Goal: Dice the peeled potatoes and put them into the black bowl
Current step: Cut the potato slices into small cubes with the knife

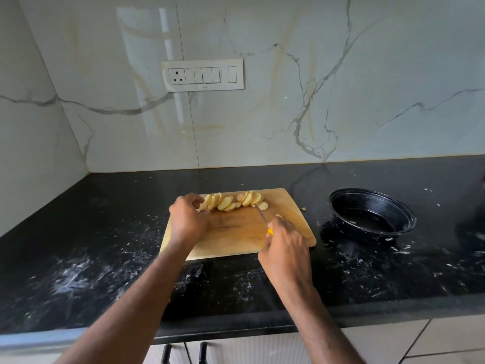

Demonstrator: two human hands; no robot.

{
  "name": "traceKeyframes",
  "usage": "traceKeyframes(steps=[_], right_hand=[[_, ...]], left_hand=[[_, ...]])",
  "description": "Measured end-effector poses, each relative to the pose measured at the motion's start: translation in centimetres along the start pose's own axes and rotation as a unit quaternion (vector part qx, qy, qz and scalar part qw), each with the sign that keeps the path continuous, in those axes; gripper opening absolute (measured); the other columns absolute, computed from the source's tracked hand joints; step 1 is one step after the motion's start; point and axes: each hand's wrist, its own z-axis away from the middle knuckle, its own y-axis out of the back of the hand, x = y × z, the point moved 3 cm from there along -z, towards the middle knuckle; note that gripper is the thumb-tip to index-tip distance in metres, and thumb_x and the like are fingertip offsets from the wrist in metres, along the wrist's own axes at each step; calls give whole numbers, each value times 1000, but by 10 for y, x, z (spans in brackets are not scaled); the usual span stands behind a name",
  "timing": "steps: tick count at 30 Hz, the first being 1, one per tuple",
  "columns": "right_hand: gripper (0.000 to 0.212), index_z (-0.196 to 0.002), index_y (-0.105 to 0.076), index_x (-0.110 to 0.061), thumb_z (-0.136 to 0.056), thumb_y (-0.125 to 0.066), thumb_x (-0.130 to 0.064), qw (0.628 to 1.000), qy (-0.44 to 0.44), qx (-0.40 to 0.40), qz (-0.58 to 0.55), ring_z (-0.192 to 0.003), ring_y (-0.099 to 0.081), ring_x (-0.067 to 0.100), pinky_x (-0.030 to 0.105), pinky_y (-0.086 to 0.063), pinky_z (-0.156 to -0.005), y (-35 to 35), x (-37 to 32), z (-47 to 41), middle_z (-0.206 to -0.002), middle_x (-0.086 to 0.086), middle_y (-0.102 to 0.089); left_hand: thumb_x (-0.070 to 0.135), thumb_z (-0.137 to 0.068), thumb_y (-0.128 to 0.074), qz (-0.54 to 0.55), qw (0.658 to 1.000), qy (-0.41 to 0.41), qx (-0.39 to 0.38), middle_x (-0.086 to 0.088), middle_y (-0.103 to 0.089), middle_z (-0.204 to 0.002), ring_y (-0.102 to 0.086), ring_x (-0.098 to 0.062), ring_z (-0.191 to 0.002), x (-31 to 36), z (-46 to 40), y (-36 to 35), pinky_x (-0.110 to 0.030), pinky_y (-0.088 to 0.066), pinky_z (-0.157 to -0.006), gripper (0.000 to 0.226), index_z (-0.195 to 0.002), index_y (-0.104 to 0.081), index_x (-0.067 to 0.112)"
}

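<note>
Two overlapping rows of pale potato slices (233, 202) lie along the far edge of the wooden cutting board (236, 232), and my left hand (187, 219) hides their left end, fingers curled on the nearest slices. My right hand (284, 249) grips a knife (263, 219), covering most of the yellow handle; the thin blade is blurred, tip near the rightmost slice. Round glossy black bowl (371, 212) sits off the board's right edge on the speckled black counter (105, 245), contents hard to make out.
</note>
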Motion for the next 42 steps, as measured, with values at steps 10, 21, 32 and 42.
traceKeyframes(steps=[10,21,32,42], right_hand=[[22,-105,-64,-13,-85,-69,-8,998,60,-12,-15,-81,-68,17,30,-56,-72,-7,-4,-4,-97,1,-68],[21,-107,-63,-14,-87,-68,-11,997,70,-35,-8,-79,-66,16,27,-51,-71,-9,-5,-1,-96,0,-67],[15,-100,-63,-15,-86,-66,-10,998,62,-25,-13,-74,-64,14,19,-43,-64,-6,-4,-1,-89,-2,-67],[11,-97,-62,-15,-88,-65,-10,998,50,-31,-17,-78,-65,13,17,-36,-67,-6,1,1,-91,-3,-69]], left_hand=[[29,-79,-85,-74,996,-39,-31,4,-71,-104,-61,-12,-87,2,-11,-6,-27,-49,-76,30,-107,-76,22],[18,-89,-64,-117,993,-10,2,-2,-71,-92,-64,-25,-81,2,-14,-10,-37,-57,-78,12,-94,-75,22],[28,-90,-66,-18,1000,-15,11,10,-68,-81,-65,-15,-76,-1,-2,4,-33,-56,-74,7,-86,-71,27],[36,-89,-70,-90,973,-147,-155,14,-68,-84,-61,-12,-81,13,35,-16,-28,-45,-67,9,-92,-73,28]])
